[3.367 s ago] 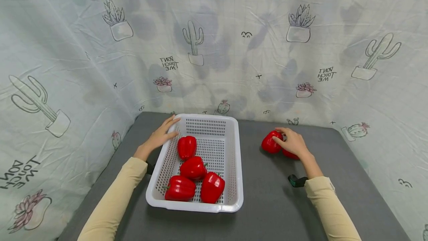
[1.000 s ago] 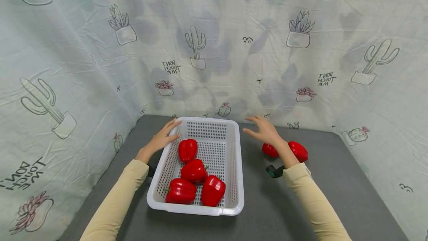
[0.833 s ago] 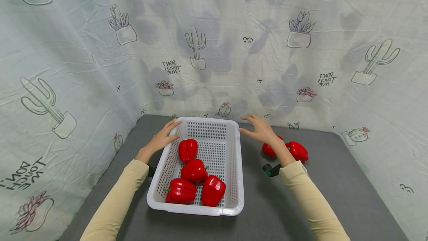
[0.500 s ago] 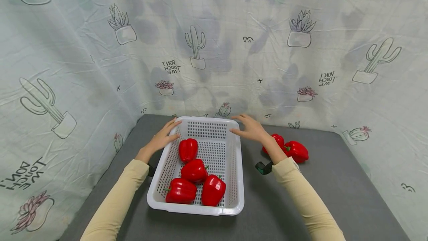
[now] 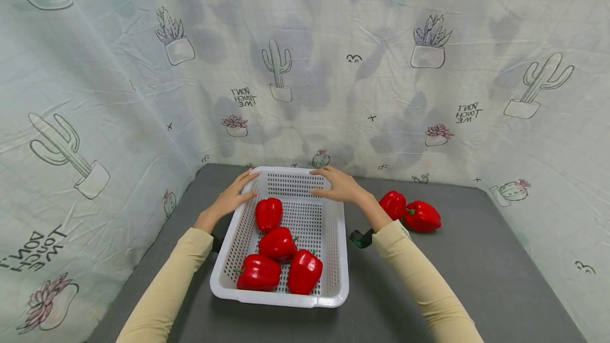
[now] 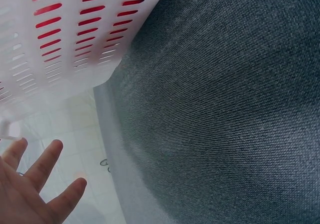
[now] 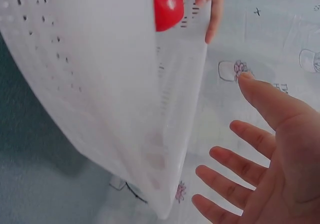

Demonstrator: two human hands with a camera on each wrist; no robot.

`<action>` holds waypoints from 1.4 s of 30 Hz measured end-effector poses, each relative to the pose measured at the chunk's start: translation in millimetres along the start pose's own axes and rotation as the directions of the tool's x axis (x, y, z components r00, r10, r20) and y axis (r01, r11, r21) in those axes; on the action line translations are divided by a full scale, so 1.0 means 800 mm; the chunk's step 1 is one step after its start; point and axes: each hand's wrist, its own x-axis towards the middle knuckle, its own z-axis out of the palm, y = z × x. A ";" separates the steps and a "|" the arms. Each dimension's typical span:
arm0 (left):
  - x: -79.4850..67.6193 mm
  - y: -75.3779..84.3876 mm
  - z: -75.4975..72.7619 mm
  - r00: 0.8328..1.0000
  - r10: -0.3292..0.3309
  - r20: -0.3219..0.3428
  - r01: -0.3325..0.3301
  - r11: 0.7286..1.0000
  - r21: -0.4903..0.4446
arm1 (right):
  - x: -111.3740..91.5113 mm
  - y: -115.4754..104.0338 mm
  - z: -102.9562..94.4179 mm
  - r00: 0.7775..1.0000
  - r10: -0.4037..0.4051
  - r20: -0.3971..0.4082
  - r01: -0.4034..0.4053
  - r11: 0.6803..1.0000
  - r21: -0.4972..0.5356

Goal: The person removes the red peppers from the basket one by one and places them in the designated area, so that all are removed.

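A white perforated plastic basket (image 5: 224, 258) stands on the grey table, with several red bell peppers inside, among them one bell pepper (image 5: 269, 214) near its left wall. My left hand (image 5: 229, 197) rests at the far left corner of the basket, fingers along the rim and thumb over the inside. In the left wrist view its fingers (image 6: 45, 164) are spread and fairly straight. My right hand (image 5: 339, 187) is over the far right corner, fingers and thumb apart and nothing between them. The right wrist view shows its palm (image 7: 300, 159) beside the basket wall (image 7: 110, 83).
Two more red bell peppers lie on the table right of the basket: one bell pepper (image 5: 393, 204) partly behind my right forearm, another bell pepper (image 5: 423, 217) beside it. A patterned curtain (image 5: 305, 68) hangs close behind the table (image 5: 476, 279) and along its sides.
My right hand has left the loose bell peppers at the right and moved left to the basket's far right corner, uncovering them. My left hand has stayed at the rim.
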 end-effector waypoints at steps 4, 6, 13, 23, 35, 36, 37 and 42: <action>0.001 -0.002 0.000 1.000 0.006 -0.001 -0.006 1.000 -0.006 | 0.010 -0.009 0.006 0.999 -0.011 0.030 0.011 1.000 0.002; 0.002 -0.003 0.000 1.000 0.010 0.000 -0.010 1.000 -0.012 | 0.014 -0.013 0.008 0.999 -0.012 0.045 0.012 1.000 0.002; 0.002 -0.006 -0.001 1.000 0.005 0.000 -0.005 1.000 -0.025 | 0.032 -0.031 0.017 0.995 -0.015 0.101 0.018 0.999 -0.028; 0.004 -0.006 0.002 1.000 0.002 -0.007 -0.002 1.000 -0.006 | 0.050 -0.046 0.037 0.991 -0.019 0.130 0.024 0.999 -0.036; 0.004 -0.002 0.002 1.000 -0.009 0.000 0.009 1.000 0.000 | 0.067 -0.046 0.069 0.987 0.021 0.157 -0.020 1.000 -0.005; 0.004 -0.002 0.002 1.000 -0.009 0.000 0.009 1.000 -0.002 | 0.068 -0.046 0.071 0.987 0.017 0.157 -0.017 1.000 -0.004; 0.004 -0.002 0.002 1.000 -0.009 0.001 0.009 1.000 -0.001 | 0.070 -0.048 0.073 0.987 0.018 0.158 -0.018 1.000 -0.003; 0.004 -0.003 0.002 1.000 0.005 0.005 -0.004 1.000 -0.014 | 0.075 -0.053 0.084 0.988 0.009 0.155 -0.008 1.000 -0.009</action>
